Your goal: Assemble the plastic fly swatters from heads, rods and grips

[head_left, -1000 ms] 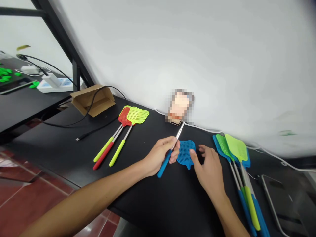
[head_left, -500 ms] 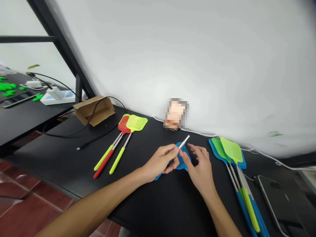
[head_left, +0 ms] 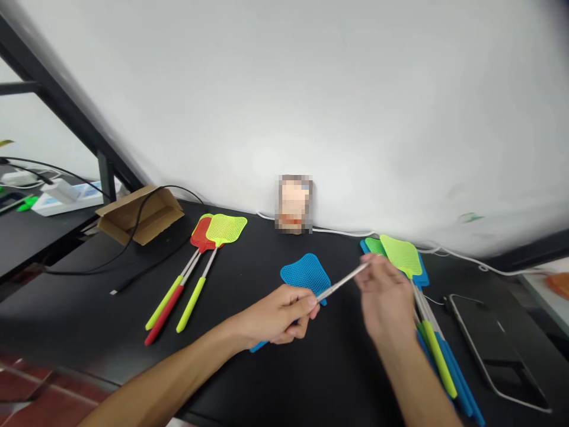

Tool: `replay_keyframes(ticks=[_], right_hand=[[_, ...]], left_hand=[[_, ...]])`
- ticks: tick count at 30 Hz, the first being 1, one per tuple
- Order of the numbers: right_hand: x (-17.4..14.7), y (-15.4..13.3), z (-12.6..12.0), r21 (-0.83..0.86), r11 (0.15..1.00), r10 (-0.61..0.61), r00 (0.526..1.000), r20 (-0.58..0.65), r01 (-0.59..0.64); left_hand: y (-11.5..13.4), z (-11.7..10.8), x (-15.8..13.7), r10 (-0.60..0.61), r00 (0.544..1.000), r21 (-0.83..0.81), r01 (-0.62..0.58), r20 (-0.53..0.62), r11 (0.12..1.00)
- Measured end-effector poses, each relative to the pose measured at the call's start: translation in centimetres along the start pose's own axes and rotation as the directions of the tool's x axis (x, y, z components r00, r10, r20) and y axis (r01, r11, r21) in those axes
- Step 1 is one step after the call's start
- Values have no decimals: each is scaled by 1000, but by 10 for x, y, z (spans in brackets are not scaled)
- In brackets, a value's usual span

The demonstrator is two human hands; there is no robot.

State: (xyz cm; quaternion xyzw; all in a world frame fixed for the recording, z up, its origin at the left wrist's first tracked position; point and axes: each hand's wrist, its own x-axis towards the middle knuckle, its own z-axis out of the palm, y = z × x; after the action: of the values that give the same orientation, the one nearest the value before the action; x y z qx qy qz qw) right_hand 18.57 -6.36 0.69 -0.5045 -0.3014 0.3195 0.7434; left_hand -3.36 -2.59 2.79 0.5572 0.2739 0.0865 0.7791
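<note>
I had the left hand (head_left: 291, 314) curled tight around a thin silver rod (head_left: 341, 283), with a bit of its blue handle (head_left: 258, 346) poking out below the fist. The right hand (head_left: 386, 287) was fuzzy, but its fingertips looked pinched on the far end of the rod. So the rod was up between both hands, sloping up to the right.

Just behind it, a blue swatter head (head_left: 304, 274) lay flat on the black table (head_left: 338, 379), its short neck pointing toward me. The rod crossed in front of that neck, and I couldn't tell if they touched.

Over to the left, I saw a red swatter (head_left: 203, 234) with a lime swatter (head_left: 226, 229) on each side, their heads overlapping. Near the right arm was a pile of swatters (head_left: 402, 256), with lime on top and green and blue under it. A dark flat gadget (head_left: 498, 344) lay beside the pile.

At the back, a blurred-out thing (head_left: 294, 203) stood by the white wall (head_left: 311, 89). An open brown box (head_left: 142, 216) sat at the far left, with a black cord (head_left: 120, 264) running across it.
</note>
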Motion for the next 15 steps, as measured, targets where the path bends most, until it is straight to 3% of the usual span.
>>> replay_keyframes(ticks=[4,6,8,10,11,13,15], right_hand=[[34,-21,-38,44,996,-70,984,-162,78],[36,-24,-41,51,994,-81,978,-191,92],[25,-18,-28,43,995,-81,976,-202,92],[4,-4,-7,8,999,-42,989,-145,43],[-8,3,5,-32,999,15,999,-51,-16],[-31,17,24,-97,989,125,983,137,-112],[-46,25,34,-155,982,143,962,231,-109]], left_hand=[[-1,3,1,-85,995,47,83,60,995],[-3,3,1,-84,994,41,81,70,996],[-6,0,2,-60,997,26,58,53,998],[-10,-3,3,-16,1000,-46,17,19,999],[-12,-4,4,9,1000,-99,-9,1,995],[-14,-5,5,51,998,-196,-56,-29,979],[-14,-5,5,72,996,-228,-82,-52,970]])
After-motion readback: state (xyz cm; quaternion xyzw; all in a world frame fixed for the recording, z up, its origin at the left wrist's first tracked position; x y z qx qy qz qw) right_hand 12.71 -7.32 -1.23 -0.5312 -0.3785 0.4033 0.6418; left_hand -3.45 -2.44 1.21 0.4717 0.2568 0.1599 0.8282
